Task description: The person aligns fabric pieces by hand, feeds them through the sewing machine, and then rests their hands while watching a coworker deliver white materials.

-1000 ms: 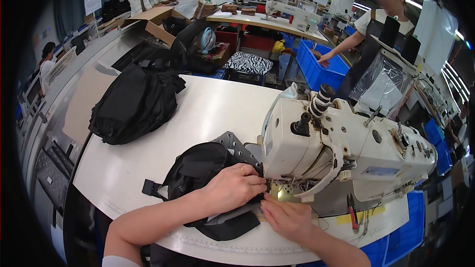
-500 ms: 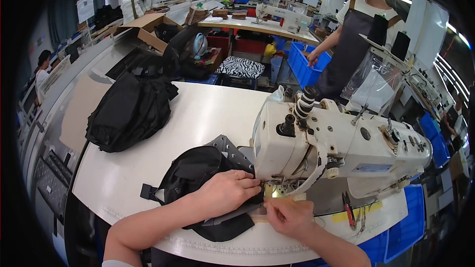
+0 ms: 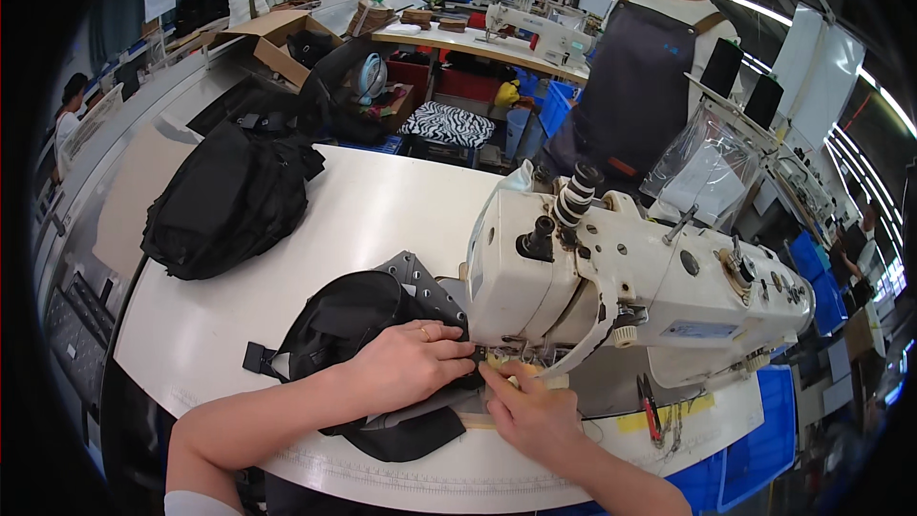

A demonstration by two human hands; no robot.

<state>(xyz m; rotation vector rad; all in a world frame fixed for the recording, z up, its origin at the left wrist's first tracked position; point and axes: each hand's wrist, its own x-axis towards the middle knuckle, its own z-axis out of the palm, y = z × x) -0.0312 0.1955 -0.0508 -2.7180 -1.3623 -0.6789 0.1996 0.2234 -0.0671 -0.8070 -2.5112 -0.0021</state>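
Note:
A black fabric bag piece (image 3: 344, 318) lies on the sewing machine's bed, with a grey panel with eyelets (image 3: 406, 272) behind it and a strap with a black buckle (image 3: 256, 357) at its left. My left hand (image 3: 413, 363), wearing a ring, presses its closed fingers on the fabric, holding it close to the presser foot. My right hand (image 3: 535, 416) is just right of the fabric edge, fingers apart, the fingertips by the needle area. The white sewing machine (image 3: 611, 287) stands over them; its head hides the needle. A black strap end (image 3: 411, 435) hangs toward the table's front edge.
A black backpack (image 3: 229, 201) lies at the table's left. Red-handled thread snips (image 3: 650, 409) rest right of my right hand. Blue bins (image 3: 764, 440) stand below the right edge. Across the machine stands a person in a dark apron (image 3: 630, 86); black thread cones (image 3: 723, 67) rise nearby.
My right hand has gone from a closed pinch to stretched fingers at the needle area. My left hand stays on the fabric. The person opposite has straightened, their hand no longer at the blue bin.

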